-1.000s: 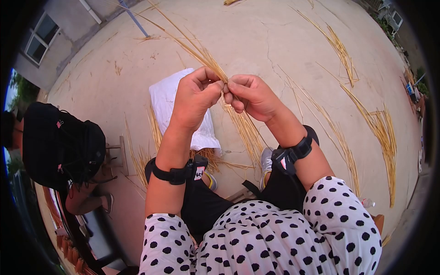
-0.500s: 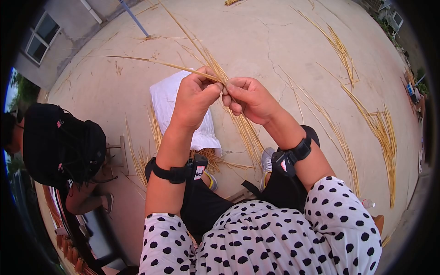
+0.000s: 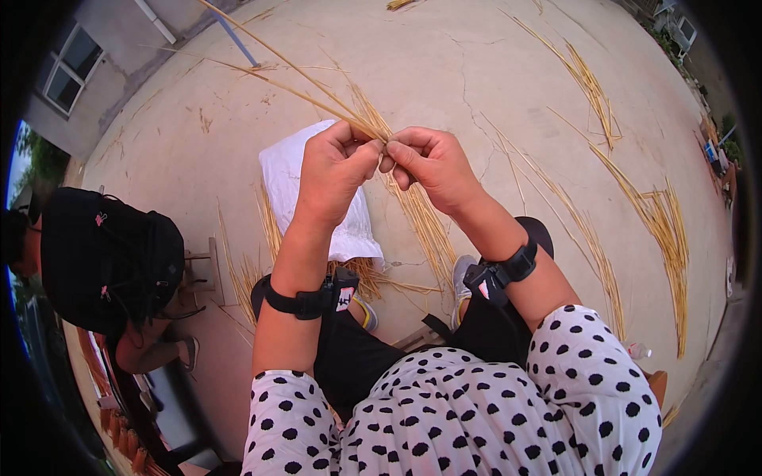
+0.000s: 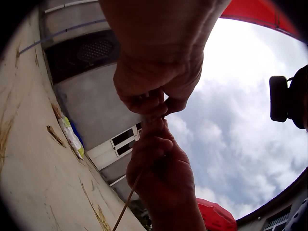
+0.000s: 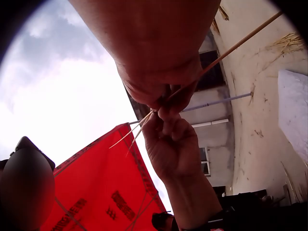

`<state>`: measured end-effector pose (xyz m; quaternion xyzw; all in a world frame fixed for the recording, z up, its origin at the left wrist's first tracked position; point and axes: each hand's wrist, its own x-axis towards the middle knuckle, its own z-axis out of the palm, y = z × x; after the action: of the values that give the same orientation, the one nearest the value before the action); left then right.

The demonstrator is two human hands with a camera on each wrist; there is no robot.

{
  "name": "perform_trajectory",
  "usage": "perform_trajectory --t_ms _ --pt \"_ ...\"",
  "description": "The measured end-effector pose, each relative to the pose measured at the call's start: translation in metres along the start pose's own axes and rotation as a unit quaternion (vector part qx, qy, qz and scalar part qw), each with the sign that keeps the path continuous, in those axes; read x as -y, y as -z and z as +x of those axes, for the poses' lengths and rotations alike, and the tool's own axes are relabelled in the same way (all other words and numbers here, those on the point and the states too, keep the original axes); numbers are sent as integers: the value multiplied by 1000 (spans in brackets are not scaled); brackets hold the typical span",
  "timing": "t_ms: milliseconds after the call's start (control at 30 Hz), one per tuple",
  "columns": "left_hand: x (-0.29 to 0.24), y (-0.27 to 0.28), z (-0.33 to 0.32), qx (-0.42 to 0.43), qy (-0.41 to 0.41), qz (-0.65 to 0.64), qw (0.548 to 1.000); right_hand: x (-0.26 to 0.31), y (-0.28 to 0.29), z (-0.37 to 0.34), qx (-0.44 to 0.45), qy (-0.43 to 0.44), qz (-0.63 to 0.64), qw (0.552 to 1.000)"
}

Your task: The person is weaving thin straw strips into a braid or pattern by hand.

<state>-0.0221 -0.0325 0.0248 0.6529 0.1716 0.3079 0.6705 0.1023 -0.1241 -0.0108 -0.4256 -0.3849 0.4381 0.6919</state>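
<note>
In the head view my left hand [image 3: 337, 170] and right hand [image 3: 432, 163] meet fingertip to fingertip in front of me. Between thumb and fingers the left pinches straw stalks [image 3: 298, 89], which fan out long toward the upper left. The right pinches at the same spot. From the right hand [image 4: 161, 168] a single stalk [image 4: 126, 207] runs downward in the left wrist view. Short straw ends [image 5: 131, 131] poke out beside the joined fingertips in the right wrist view, near the left hand [image 5: 173, 149]. The fingers cover the point where the stalks come together.
Below the hands a white sack [image 3: 298, 170] lies over straw, with a straw bundle [image 3: 425, 222] next to it. More straw bundles [image 3: 663, 230] lie at the right. At the left sits a person with a black backpack [image 3: 107, 258]. A blue pole [image 3: 230, 32] stands behind.
The straw stalks at the left hand swung down to the left, then partly back up, and now spread in two directions toward the upper left. The right hand has shifted slightly left, its fingers moving against the left's.
</note>
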Motion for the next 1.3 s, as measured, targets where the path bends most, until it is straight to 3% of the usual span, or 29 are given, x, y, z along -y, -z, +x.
perform_trajectory --t_ms 167,233,267,333,467,533,567,600,633,767,867,933,1000,1133,1167,1233,1300 --pt "3 5 1 36 7 -43 998 -3 3 0 36 -15 20 999" --pt "2 4 0 51 8 -82 995 -2 7 -1 118 -75 138 981" --pt "3 6 1 51 7 -82 995 -2 11 -2 118 -75 138 981" --pt "7 13 2 138 24 -123 982 0 16 -1 242 -161 243 925" --pt "9 18 4 167 26 -113 979 1 17 1 279 -156 264 910" --pt "8 17 5 60 107 -94 988 -1 15 6 36 -71 136 988" --pt "12 19 5 56 109 -93 988 -1 17 8 37 -73 139 987" --pt "21 23 7 38 121 -4 992 -2 22 10 -78 -13 38 996" --pt "31 26 6 21 134 84 987 -2 26 11 -192 44 -64 978" --pt "68 39 -6 41 198 227 953 10 39 10 -277 104 -35 954" --pt "102 33 -36 -9 329 -35 944 18 42 10 -325 147 -15 934" --pt "151 20 -72 -88 427 -128 891 18 44 11 -346 182 21 920" --pt "206 9 -115 -79 551 -188 809 25 39 10 -368 170 49 913" --pt "297 0 -199 45 727 -163 666 25 48 5 -376 168 52 910" --pt "311 0 -211 43 728 -166 664 27 48 4 -381 184 54 905" --pt "323 0 -224 136 792 -95 588 28 53 0 -382 182 42 905" --pt "336 9 -221 136 801 -82 577 29 57 -2 -399 188 30 897"
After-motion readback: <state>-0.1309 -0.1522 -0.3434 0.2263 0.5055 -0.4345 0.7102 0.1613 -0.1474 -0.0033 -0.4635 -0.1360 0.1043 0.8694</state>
